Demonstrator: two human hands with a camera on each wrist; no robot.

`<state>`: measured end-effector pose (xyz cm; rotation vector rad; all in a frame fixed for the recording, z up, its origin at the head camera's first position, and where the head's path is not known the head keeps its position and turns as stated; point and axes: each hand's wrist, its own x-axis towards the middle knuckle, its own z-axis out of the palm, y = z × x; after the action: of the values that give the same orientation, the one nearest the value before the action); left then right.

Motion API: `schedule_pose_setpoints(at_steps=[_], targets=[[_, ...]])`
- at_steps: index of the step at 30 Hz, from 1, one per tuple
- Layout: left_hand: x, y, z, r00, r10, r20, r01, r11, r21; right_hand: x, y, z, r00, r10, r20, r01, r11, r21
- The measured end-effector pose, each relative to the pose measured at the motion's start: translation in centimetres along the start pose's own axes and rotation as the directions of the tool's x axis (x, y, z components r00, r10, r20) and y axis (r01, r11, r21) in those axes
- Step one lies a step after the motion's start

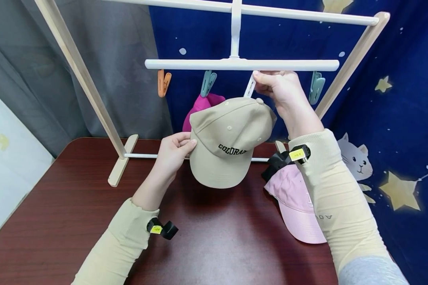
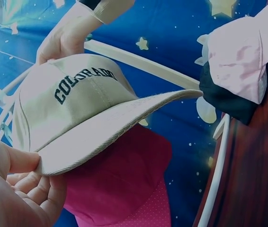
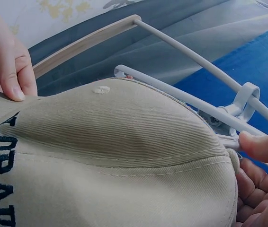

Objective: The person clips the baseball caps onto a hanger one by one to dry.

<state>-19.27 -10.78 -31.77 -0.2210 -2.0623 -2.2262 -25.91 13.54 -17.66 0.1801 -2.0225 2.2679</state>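
A tan cap (image 1: 228,136) lettered COLORADO hangs in the air under the white hanger bar (image 1: 242,64). My left hand (image 1: 187,143) pinches the cap's side edge between thumb and fingers; in the left wrist view the thumb (image 2: 11,161) lies on the brim of the cap (image 2: 86,109). My right hand (image 1: 260,81) is raised to the bar and pinches a white clip (image 1: 250,85) just above the cap's crown. The right wrist view shows the crown (image 3: 124,151) close up, with the right fingers (image 3: 262,156) at its back edge.
A magenta cap (image 1: 203,107) hangs from a teal clip (image 1: 208,82) behind the tan one. An orange clip (image 1: 163,82) and a green clip (image 1: 316,87) hang bare. A pink cap (image 1: 296,202) lies on the brown table (image 1: 75,206). The wooden rack legs (image 1: 78,67) stand either side.
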Motion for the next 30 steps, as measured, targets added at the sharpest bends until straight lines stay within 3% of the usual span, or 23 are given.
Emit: schedule_pose_setpoints(at_steps=[20,30], targets=[[0.0,0.15,-0.09,1.0,0.0,0.002,0.0,0.999,0.05,-0.19,0.04,0.07,0.999,-0.034,0.027,0.032,0.997,0.072],[-0.01,0.33,-0.09,1.0,0.013,0.0,-0.013,1.0,0.018,-0.24,-0.14,0.07,0.999,-0.029,0.025,0.027,0.996,0.082]])
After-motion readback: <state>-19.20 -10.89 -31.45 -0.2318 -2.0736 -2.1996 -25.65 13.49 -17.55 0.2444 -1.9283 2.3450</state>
